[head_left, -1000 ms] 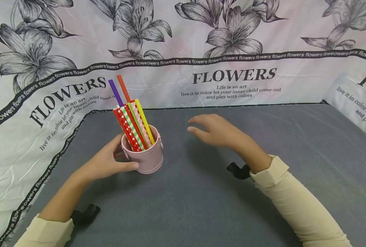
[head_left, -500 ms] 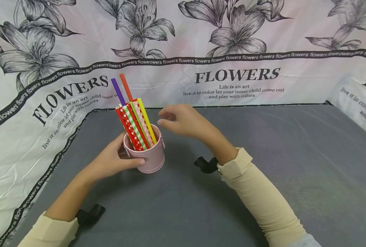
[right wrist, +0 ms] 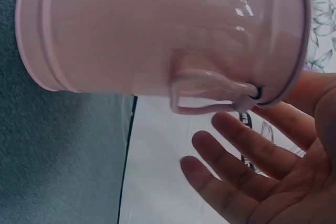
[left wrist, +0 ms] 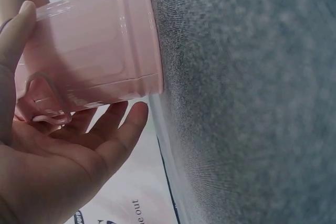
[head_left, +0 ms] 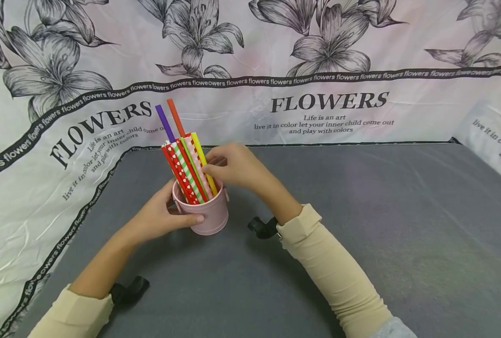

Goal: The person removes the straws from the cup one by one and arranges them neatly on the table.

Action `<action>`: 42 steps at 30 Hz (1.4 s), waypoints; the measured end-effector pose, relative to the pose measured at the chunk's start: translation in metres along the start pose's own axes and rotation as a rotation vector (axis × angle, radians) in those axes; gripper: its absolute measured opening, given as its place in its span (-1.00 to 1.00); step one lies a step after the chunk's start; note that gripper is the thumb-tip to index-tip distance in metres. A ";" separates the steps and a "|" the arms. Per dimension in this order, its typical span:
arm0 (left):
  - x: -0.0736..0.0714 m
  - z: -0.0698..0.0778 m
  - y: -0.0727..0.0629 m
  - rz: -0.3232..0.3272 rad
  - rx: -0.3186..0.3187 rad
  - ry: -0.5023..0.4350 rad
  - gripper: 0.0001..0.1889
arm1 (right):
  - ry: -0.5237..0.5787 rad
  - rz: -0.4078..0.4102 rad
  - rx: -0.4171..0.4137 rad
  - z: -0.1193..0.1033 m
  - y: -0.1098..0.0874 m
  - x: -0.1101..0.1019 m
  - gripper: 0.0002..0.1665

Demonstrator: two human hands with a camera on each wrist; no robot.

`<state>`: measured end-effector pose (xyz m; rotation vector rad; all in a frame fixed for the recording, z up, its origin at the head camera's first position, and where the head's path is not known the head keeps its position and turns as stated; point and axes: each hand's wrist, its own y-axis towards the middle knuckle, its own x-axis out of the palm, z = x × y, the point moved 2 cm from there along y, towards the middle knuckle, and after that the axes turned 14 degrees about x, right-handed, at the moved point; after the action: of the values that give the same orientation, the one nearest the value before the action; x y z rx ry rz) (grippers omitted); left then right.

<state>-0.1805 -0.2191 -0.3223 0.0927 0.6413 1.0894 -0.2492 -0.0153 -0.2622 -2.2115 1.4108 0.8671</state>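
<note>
A pink bucket [head_left: 210, 216] with small side handles stands on the grey cloth, filled with several colourful straws [head_left: 187, 173], some plain, some striped or patterned with hearts. My left hand [head_left: 159, 213] grips the bucket from its left side, thumb across the front; in the left wrist view its fingers reach round the wall [left wrist: 84, 45]. At the straws, my right hand [head_left: 237, 166] has its thumb over the yellow straw [head_left: 200, 152] and its index finger just beside it. Its other fingers extend below the rim in the right wrist view; whether thumb and index pinch the straw I cannot tell.
Grey cloth [head_left: 385, 225] covers the table. A white flower-printed sheet [head_left: 242, 112] with black lettering rises behind it and along the left side. Black straps [head_left: 129, 291] sit at both wrists, below cream sleeves [head_left: 326, 263].
My right hand has moved left from over the cloth to the yellow straw. My left hand keeps its grip on the bucket, and the view has shifted slightly.
</note>
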 end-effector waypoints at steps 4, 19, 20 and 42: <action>-0.001 -0.001 0.001 0.000 -0.006 0.006 -0.14 | -0.007 0.035 0.012 0.001 0.000 0.001 -0.78; -0.003 -0.005 -0.005 0.014 -0.011 0.008 -0.13 | -0.171 -0.085 -0.075 -0.012 -0.010 -0.009 -0.91; -0.004 -0.005 -0.006 0.016 -0.011 0.008 -0.13 | -0.191 -0.097 -0.082 -0.013 -0.010 -0.009 -0.91; 0.000 -0.006 -0.002 0.009 -0.010 0.042 -0.15 | -0.140 -0.078 -0.018 -0.013 -0.019 -0.016 -0.92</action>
<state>-0.1818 -0.2216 -0.3283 0.0646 0.6740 1.1056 -0.2332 -0.0047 -0.2422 -2.1573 1.2489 0.9907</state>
